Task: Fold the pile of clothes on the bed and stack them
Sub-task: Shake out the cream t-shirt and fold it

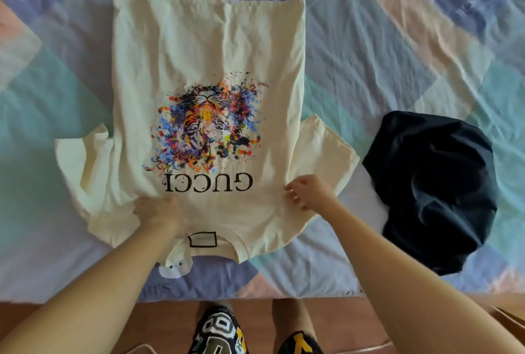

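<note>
A cream T-shirt (207, 49) with a colourful tiger print and black lettering lies spread face up on the bed, its collar toward me and its hem at the far side. My left hand (159, 214) rests on the shirt near the collar, left of the label, fingers bunching the cloth a little. My right hand (308, 191) sits on the shirt's right shoulder with its fingers curled down onto the fabric; whether it pinches the cloth I cannot tell. A dark navy garment (434, 183) lies crumpled to the right of the shirt, apart from it.
The bed is covered by a pastel patchwork quilt (397, 41) with blue, pink and mint squares. Its near edge runs across the bottom of the view, with wooden floor (255, 311) and my legs below it.
</note>
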